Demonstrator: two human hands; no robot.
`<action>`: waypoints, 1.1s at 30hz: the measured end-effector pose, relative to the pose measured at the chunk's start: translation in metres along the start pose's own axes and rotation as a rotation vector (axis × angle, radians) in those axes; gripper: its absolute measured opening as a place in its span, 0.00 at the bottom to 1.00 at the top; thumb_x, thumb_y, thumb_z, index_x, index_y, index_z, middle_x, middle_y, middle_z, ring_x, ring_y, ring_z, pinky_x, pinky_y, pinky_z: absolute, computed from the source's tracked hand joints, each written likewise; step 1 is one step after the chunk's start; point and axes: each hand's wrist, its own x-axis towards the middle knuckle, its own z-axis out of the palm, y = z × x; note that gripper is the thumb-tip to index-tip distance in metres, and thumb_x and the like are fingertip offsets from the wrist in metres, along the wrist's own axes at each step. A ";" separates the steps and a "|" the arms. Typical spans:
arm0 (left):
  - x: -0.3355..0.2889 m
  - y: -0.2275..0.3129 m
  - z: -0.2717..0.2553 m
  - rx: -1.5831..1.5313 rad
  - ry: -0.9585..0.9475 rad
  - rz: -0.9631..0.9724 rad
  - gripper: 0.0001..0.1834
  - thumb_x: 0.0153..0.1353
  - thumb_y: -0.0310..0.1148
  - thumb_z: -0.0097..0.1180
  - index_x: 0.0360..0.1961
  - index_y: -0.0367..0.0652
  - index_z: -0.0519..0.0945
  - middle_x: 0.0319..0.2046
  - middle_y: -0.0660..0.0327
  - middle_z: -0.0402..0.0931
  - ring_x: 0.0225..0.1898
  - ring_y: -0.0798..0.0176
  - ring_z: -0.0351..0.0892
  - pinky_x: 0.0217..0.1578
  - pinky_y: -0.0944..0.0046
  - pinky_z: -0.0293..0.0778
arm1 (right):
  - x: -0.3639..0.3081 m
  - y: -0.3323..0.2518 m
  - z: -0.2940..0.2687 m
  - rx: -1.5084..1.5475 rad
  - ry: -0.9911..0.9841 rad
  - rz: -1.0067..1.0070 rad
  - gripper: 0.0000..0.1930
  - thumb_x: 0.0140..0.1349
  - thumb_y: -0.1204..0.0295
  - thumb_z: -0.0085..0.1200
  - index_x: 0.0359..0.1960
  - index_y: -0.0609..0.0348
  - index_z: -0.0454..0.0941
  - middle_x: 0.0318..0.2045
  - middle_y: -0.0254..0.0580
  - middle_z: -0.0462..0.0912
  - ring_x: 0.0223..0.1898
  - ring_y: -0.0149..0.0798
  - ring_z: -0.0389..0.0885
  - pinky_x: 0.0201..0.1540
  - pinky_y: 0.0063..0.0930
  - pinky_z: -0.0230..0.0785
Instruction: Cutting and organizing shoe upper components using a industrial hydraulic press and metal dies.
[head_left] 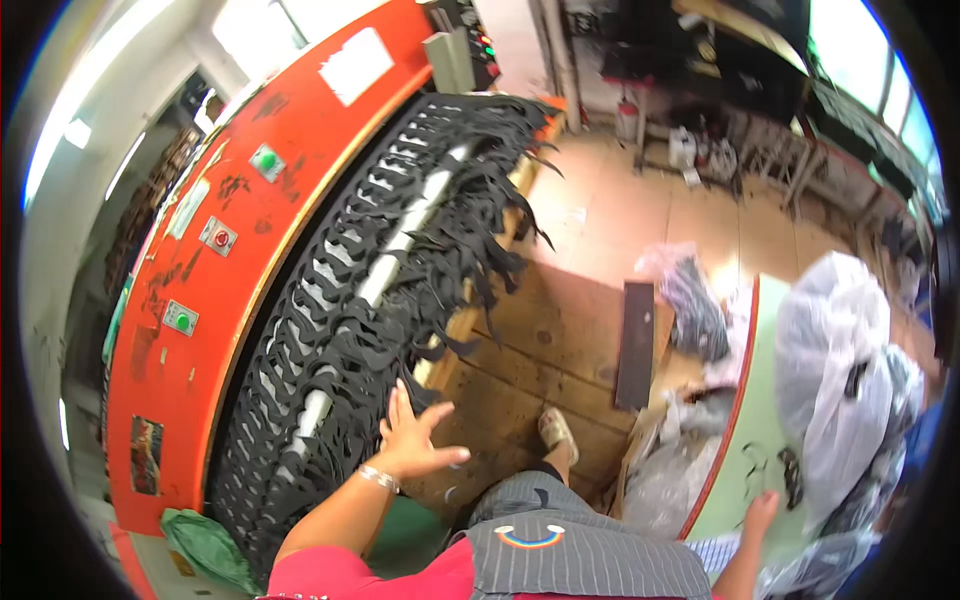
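My left hand (415, 440) is open, fingers spread, at the near edge of a mass of curled black strips (470, 235). The strips hang in rows over the bed of a large orange machine (190, 380), and a pale bar (400, 240) runs lengthwise among them. On the right, my right hand (762, 510) is closed above a green tabletop (740, 410). Thin black loops (755, 465) show beside its fingers; whether they are in its grip is unclear. A small black piece (791, 478) lies just to the right of that hand.
White plastic bags (835, 340) crowd the table's right side. Between machine and table, a dark board (635, 345) stands near a bag of dark pieces (697, 310). More clear plastic (670, 490) is piled left of the table. Green cloth (205, 545) lies at the machine's near end.
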 end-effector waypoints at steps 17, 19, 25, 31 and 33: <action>0.015 -0.046 0.039 -0.346 0.141 -0.146 0.18 0.62 0.45 0.47 0.52 0.83 0.76 0.73 0.49 0.30 0.74 0.49 0.32 0.61 0.34 0.35 | 0.051 -0.788 0.122 0.853 -1.102 -1.059 0.31 0.48 0.74 0.65 0.56 0.63 0.69 0.45 0.41 0.77 0.44 0.35 0.76 0.48 0.31 0.69; 0.012 -0.050 0.046 -0.175 0.092 -0.072 0.17 0.63 0.44 0.47 0.51 0.77 0.79 0.74 0.49 0.32 0.74 0.53 0.32 0.63 0.39 0.35 | 0.040 -0.840 0.146 0.660 -1.060 -1.575 0.28 0.47 0.69 0.68 0.52 0.60 0.74 0.39 0.40 0.79 0.38 0.36 0.77 0.43 0.33 0.70; 0.002 0.009 -0.076 -0.313 0.690 -0.268 0.23 0.58 0.44 0.59 0.53 0.47 0.78 0.56 0.46 0.72 0.60 0.50 0.67 0.61 0.48 0.50 | -0.034 -0.931 0.170 0.142 -1.271 -2.538 0.18 0.56 0.60 0.59 0.46 0.53 0.77 0.32 0.39 0.79 0.39 0.43 0.77 0.35 0.35 0.76; 0.089 0.046 -0.107 -0.052 0.893 -0.259 0.48 0.44 0.62 0.66 0.58 0.36 0.68 0.49 0.53 0.76 0.54 0.53 0.74 0.56 0.43 0.60 | -0.091 -0.967 0.174 0.286 -1.583 -3.132 0.21 0.52 0.60 0.59 0.45 0.57 0.74 0.33 0.39 0.77 0.38 0.43 0.75 0.38 0.35 0.73; 0.120 0.037 -0.086 -0.464 0.797 -0.439 0.41 0.44 0.58 0.68 0.52 0.39 0.73 0.42 0.54 0.77 0.44 0.52 0.79 0.46 0.53 0.73 | -0.094 -0.988 0.177 0.294 -1.599 -3.199 0.23 0.51 0.59 0.61 0.46 0.57 0.74 0.34 0.39 0.77 0.39 0.43 0.76 0.41 0.37 0.71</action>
